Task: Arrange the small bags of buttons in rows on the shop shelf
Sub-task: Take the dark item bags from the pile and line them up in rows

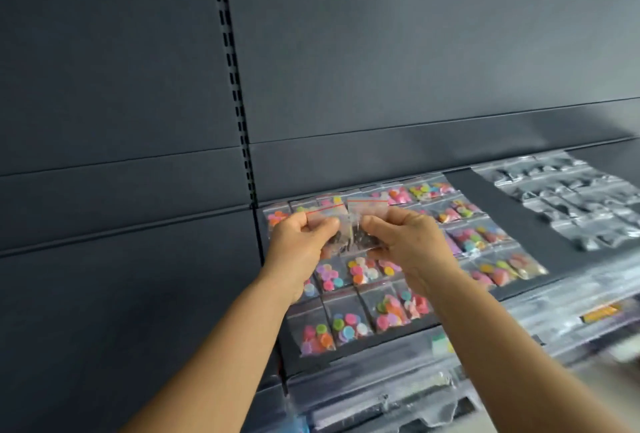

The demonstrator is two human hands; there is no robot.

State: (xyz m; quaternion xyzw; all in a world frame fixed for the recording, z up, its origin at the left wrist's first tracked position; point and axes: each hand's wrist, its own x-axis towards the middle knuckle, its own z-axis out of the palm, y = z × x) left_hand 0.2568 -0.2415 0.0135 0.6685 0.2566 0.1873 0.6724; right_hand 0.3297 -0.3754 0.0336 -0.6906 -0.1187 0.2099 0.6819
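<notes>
Two small clear bags with red zip strips held up side by side above the shelf (519,235), over the back rows of stock: left bag (327,216) and right bag (367,211), dark buttons bunched at the bottom of each, inner edges touching or nearly so. Left hand (299,242) gripping the left bag, fingers curled round its lower part, thumb on the near face. Right hand (407,242) pinching the right bag the same way, fingers folded onto it, thumb pressed against the front. Both forearms bare, reaching up from the lower edge of view. Directly beneath and behind the hands, rows of bags of coloured buttons (349,323) lying flat on the dark shelf surface, pink, orange, green, blue and yellow discs inside, bags edge to edge in a grid running from front lip to back panel. Well apart to the right, across a bare strip of shelf, block of clear bags with dark contents (568,200), also in rows; detail blurred. Below the front lip, lower tier of clear packets (381,394), contents too blurred to tell; orange label (601,312) on a packet at right. Behind everything, dark grey back panel (415,51) with slotted upright (230,62) left of centre.
</notes>
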